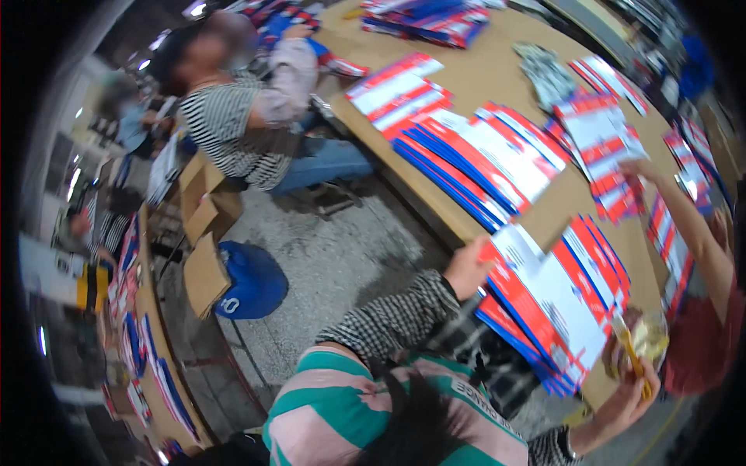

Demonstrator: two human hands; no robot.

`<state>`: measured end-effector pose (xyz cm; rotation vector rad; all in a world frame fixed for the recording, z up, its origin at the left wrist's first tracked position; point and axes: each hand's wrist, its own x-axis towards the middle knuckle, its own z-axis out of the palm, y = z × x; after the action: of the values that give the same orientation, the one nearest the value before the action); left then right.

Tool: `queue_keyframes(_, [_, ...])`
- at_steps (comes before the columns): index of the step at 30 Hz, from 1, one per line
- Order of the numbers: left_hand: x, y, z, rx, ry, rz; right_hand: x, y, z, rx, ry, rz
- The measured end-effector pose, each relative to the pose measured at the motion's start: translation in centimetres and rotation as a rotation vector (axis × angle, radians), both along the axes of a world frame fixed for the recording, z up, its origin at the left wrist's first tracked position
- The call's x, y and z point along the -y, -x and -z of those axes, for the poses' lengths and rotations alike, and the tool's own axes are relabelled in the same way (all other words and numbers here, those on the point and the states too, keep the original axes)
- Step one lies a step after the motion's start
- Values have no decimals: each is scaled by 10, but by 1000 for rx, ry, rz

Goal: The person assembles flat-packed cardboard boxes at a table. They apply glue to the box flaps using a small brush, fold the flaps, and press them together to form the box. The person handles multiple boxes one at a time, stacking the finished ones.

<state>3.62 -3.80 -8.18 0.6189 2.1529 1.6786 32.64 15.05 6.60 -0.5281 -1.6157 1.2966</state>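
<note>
Left hand (466, 268) grips the near-left edge of the fanned stack of red, white and blue printed sheets (556, 311), fingers curled closed on it. The stack lies on the brown bench (497, 70). Right hand (631, 380), just right of the stack, is closed around a yellow brush (631, 353).

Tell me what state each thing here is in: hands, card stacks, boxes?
left hand: gripping the near card stack's edge
right hand: closed on a yellow stick
near card stack: fanned, overlapping
far card stack: fanned, flat on the table
cardboard boxes: flaps open
</note>
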Motion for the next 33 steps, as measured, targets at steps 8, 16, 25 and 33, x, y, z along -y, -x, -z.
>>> queue_keyframes(8, [19,40,-31,383,-482,104,20,31,-41,-204,-73,8])
queue_keyframes(16, [51,175,-38,278,-735,-267,-5,4,-29,-97,-69,71])
queue_keyframes(25, [28,310,12,420,-17,-417,-2,16,-28,-83,-85,85])
queue_keyframes(33, [30,368,31,-203,612,-613,-10,43,-28,-113,-86,-32])
